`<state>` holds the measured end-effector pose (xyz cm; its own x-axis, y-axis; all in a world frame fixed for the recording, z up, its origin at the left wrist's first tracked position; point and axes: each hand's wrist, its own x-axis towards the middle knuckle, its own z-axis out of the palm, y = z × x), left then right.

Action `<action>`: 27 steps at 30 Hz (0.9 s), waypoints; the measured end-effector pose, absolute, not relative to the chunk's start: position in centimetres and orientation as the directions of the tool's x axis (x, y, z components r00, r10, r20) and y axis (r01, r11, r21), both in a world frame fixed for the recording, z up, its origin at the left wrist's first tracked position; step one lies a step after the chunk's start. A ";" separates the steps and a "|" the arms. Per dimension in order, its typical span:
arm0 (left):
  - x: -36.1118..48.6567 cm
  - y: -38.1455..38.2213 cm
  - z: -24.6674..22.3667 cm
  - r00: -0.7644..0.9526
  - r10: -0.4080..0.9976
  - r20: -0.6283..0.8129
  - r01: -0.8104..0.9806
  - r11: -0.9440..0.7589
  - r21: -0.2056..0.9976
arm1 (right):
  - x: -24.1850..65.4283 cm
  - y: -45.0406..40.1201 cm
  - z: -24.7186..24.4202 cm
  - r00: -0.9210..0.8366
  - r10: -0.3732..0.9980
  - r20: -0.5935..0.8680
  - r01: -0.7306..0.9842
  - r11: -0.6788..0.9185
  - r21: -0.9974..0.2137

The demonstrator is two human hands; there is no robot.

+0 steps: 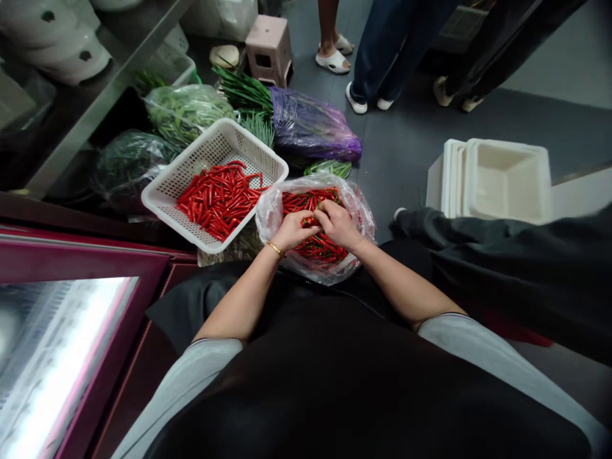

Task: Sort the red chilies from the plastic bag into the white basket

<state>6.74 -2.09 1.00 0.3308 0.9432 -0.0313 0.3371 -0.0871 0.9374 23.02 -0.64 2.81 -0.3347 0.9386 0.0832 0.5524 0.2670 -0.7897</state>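
My left hand (295,231), with a gold bracelet at its wrist, is closed around some red chilies (308,221) over a clear plastic bag (354,197). Beside it, my right hand (338,224) has its fingers bent together at the same chilies, its fingertips close to the left ones. Red chilies with green stems fill the open bag in front of my lap. To the left of the bag stands a white perforated basket (184,162) holding a pile of red chilies (217,201).
Bagged greens (189,111) and a purple bag (313,127) of long green stalks lie beyond the basket. A pink stool (270,48) stands behind. White containers (511,178) are at the right. Several people's legs are near; a glass-fronted unit is at the left.
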 end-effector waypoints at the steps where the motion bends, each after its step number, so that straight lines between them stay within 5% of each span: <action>1: 6.7 -2.2 1.2 0.380 0.925 -0.009 0.338 -0.130 0.932 | 23.2 -0.5 2.3 -0.353 0.936 0.013 0.520 0.208 -0.828; 4: 6.1 -2.6 1.6 0.510 0.860 0.009 0.286 -0.179 0.941 | 24.3 -0.6 0.3 -0.356 0.915 -0.190 0.458 -0.007 -0.889; 6: 5.3 -2.7 1.4 0.463 0.886 -0.023 0.210 -0.085 0.974 | 25.4 -1.5 -1.2 -0.387 0.898 -0.208 0.575 0.059 -0.816; 10: 3.9 -2.5 0.7 0.246 0.956 -0.159 -0.122 0.193 0.974 | 26.7 -4.7 -4.0 -0.548 0.768 -0.332 0.828 0.441 -0.345; 13: 3.9 -2.4 0.7 0.317 0.912 -0.259 -0.206 0.333 0.920 | 26.5 -4.9 -4.9 -0.523 0.725 -0.448 0.843 0.516 -0.150; 22: 6.1 -1.8 -1.0 0.141 0.908 -0.396 -0.131 0.413 0.901 | 27.8 4.7 -2.4 -0.549 0.809 -0.212 0.808 0.448 -0.383; 27: 6.4 -1.1 -1.6 0.053 0.941 -0.334 -0.076 0.337 0.938 | 27.3 5.5 -0.8 -0.484 0.864 -0.137 0.699 0.288 -0.655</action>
<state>6.43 -1.14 -1.56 0.0525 0.9412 -0.3338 -0.0756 0.3370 0.9385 27.25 5.47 -0.85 -0.4842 0.8642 -0.1365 0.6986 0.2879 -0.6550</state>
